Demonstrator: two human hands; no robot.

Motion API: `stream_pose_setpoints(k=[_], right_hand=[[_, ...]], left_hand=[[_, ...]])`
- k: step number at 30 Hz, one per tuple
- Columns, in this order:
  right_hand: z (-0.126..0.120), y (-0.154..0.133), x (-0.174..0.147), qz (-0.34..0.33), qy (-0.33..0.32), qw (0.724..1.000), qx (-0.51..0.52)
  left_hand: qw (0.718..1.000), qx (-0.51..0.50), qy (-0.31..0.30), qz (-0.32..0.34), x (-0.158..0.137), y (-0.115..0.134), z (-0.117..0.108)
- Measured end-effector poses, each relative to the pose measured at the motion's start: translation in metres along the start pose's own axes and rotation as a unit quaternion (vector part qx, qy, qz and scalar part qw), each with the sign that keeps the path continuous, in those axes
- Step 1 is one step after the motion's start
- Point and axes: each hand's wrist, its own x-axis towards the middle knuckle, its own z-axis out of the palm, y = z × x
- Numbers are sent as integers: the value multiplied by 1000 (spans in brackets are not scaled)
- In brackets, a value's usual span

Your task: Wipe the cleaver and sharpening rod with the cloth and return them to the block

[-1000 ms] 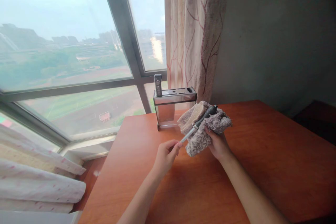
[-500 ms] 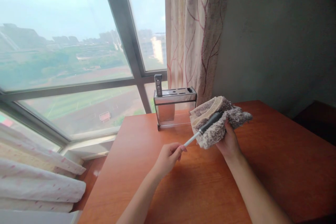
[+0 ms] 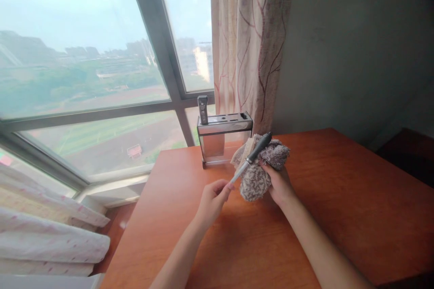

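Over the orange wooden table (image 3: 339, 207), my left hand (image 3: 213, 199) pinches the tip of a knife's pale blade (image 3: 238, 174). The knife slants up to the right, and its dark handle (image 3: 259, 146) lies across a fluffy grey-and-beige cloth (image 3: 255, 176). My right hand (image 3: 278, 185) grips that cloth from below and wraps it around the knife near the handle end. Both hands hover a little in front of a steel knife block (image 3: 224, 137).
The knife block stands at the table's far edge and has one dark-handled knife (image 3: 203, 109) in its left slot. Behind it are a large window and a patterned curtain (image 3: 252, 45). Folded white bedding (image 3: 50, 239) lies at lower left, below the window sill.
My right hand has brought the cloth back left along the knife, after having slid out toward the handle end half a second ago. The left hand stayed on the blade tip.
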Motion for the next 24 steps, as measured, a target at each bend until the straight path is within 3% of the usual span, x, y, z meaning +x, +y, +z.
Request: stream_pose_setpoints(k=[4,8,13,19,24], right_hand=[[-4,1,6,19,26,999,1],[-13,-4,9,56,-14,995,82],[-17,-11,9,114,-48,984,128],[-11,-12,12,64,-29,994,81],[-15,-22,18,41,20,992,117]], left_hand=[[1000,3,-30,7,-3,1,0],[996,32,-77,15,-5,-1,2],[997,58,-53,13,-2,-1,1],[995,95,-7,17,1,0,-3],[993,116,-32,13,1,-4,-6]])
